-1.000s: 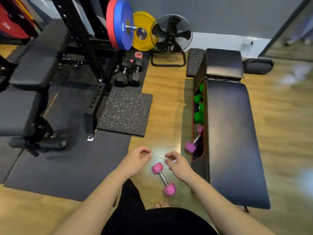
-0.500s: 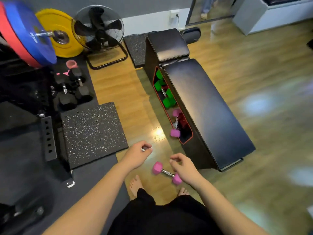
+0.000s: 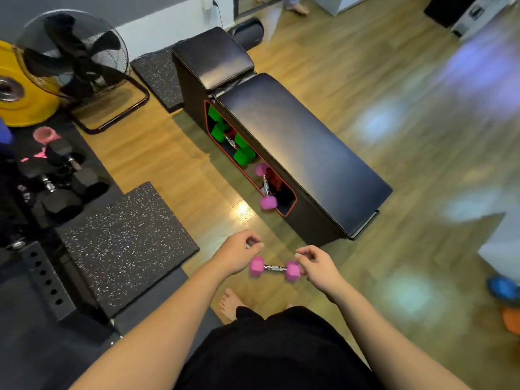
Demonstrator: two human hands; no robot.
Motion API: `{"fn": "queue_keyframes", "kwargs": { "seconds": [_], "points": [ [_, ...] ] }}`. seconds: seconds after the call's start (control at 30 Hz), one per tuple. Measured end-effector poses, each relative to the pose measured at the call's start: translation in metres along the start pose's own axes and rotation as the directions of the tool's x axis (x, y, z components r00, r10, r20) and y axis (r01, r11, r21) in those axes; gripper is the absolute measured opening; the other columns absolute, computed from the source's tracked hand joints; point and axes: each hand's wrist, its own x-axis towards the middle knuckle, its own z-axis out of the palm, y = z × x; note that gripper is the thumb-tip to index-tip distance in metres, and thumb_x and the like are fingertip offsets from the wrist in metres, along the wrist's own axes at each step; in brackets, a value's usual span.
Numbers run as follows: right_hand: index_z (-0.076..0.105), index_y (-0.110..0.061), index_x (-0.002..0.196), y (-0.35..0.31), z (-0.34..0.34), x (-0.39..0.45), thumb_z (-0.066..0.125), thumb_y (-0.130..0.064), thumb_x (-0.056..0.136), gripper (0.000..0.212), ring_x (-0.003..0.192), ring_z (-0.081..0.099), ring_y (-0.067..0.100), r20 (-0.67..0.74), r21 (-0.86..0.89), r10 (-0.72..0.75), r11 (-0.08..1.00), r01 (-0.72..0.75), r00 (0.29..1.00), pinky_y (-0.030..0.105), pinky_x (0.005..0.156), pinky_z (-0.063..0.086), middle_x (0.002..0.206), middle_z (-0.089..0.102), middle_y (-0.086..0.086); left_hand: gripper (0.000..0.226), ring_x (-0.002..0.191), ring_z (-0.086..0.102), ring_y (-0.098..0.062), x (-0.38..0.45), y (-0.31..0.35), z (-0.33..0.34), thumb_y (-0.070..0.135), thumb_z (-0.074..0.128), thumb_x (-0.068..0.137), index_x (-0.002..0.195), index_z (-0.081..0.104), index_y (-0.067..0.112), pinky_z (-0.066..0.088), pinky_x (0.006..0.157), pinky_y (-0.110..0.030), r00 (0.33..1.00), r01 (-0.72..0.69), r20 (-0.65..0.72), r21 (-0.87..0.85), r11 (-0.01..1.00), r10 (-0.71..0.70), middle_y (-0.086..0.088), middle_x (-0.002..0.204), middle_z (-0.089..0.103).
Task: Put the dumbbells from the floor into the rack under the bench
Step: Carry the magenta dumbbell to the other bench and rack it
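Empty hands (image 3: 239, 253) (image 3: 318, 264) over pink dumbbell (image 3: 274, 268)

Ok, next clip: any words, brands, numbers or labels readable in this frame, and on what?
None can be read.
Yellow weight plate: no print shows on its visible part.
Black dumbbells: faint pale marks on one head, too blurred to read.
Pink dumbbell between the hands: no marking visible.
Bench: no label visible.
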Motion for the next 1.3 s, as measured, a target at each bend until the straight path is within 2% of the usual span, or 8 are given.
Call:
{"fn": "queue_keyframes", "kwargs": {
  "seconds": [0.13,0.37,0.5,0.63,0.8,0.97,1.17,1.3],
  "points": [
    [0.063,-0.006,0.108,0.015,-0.007,0.001,0.059,-0.016,0.096,0.016,0.050,0.053,0.008,-0.032,0.045,0.023,0.999,-0.022,0.999,0.014,0.044,0.040,0.073,0.058,0.003,0.004,0.092,0.061,-0.012,0.001,0.002,0.012,0.031,0.064,0.090,0.091,0.062,0.034,0.049,0.085,-0.029,0.999,0.026,0.046,0.034,0.999,-0.028,0.011,0.095,0.063],
    [0.064,-0.013,0.105,0.042,-0.026,0.003,0.060,-0.019,0.095,0.012,0.063,0.056,0.013,-0.061,0.147,0.083,0.986,-0.074,0.995,0.018,0.050,0.043,0.082,0.060,0.002,0.008,0.091,0.061,-0.014,0.003,0.015,0.040,0.030,0.062,0.091,0.098,0.063,0.028,0.048,0.079,-0.028,0.993,0.040,0.105,0.137,0.990,-0.055,0.010,0.096,0.062],
    [0.063,-0.011,0.103,0.061,-0.037,0.006,0.060,-0.017,0.094,0.010,0.060,0.053,0.014,-0.020,0.160,0.109,0.982,-0.104,0.994,0.022,0.052,0.040,0.074,0.058,0.002,0.011,0.092,0.060,-0.013,0.004,0.023,0.056,0.028,0.062,0.091,0.100,0.065,0.024,0.046,0.076,-0.026,0.994,0.071,0.078,0.094,0.993,-0.078,0.009,0.097,0.062],
    [0.064,-0.014,0.103,0.078,-0.042,0.019,0.061,-0.020,0.094,0.011,0.067,0.055,0.014,0.020,0.137,0.128,0.982,-0.129,0.992,0.022,0.055,0.039,0.084,0.058,-0.002,0.004,0.080,0.060,-0.014,0.005,0.029,0.076,0.023,0.062,0.091,0.092,0.066,0.026,0.049,0.077,-0.032,0.989,0.140,0.058,-0.002,0.990,-0.139,0.010,0.087,0.064],
    [0.062,-0.025,0.090,0.100,-0.035,0.054,0.065,-0.020,0.090,0.005,0.070,0.055,0.012,0.064,0.115,0.143,0.982,-0.149,0.988,0.030,0.071,0.047,0.090,0.061,0.000,0.004,0.067,0.054,-0.006,0.032,0.013,0.105,0.019,0.062,0.093,0.091,0.065,0.021,0.039,0.059,-0.010,0.973,0.223,0.066,-0.010,0.975,-0.222,0.000,0.081,0.059],
    [0.063,-0.015,0.095,0.131,-0.013,0.114,0.064,-0.013,0.091,0.004,0.072,0.052,0.008,-0.015,0.135,0.191,0.973,-0.188,0.981,0.021,0.073,0.044,0.084,0.060,-0.002,0.007,0.062,0.034,0.002,0.093,-0.026,0.123,0.012,0.059,0.095,0.099,0.064,0.010,0.030,0.065,0.007,0.972,0.222,0.066,0.052,0.974,-0.225,0.007,0.070,0.044],
    [0.060,-0.013,0.101,0.204,0.038,0.206,0.063,-0.014,0.092,0.010,0.074,0.053,0.014,-0.058,0.132,0.321,0.941,-0.312,0.945,0.028,0.078,0.045,0.084,0.058,-0.002,0.012,0.079,0.054,-0.011,0.204,-0.128,0.155,0.022,0.064,0.091,0.098,0.066,0.013,0.025,0.057,0.007,0.947,0.311,0.036,0.162,0.937,-0.320,0.003,0.087,0.062],
    [0.060,-0.013,0.105,0.264,0.070,0.269,0.066,-0.014,0.088,0.018,0.072,0.052,0.014,-0.085,0.104,0.379,0.923,-0.370,0.922,0.028,0.073,0.043,0.085,0.056,0.000,0.006,0.078,0.057,-0.016,0.263,-0.194,0.189,0.024,0.065,0.087,0.090,0.060,0.021,0.039,0.064,-0.012,0.945,0.303,0.054,0.222,0.927,-0.322,0.006,0.082,0.061]
  ]
}}
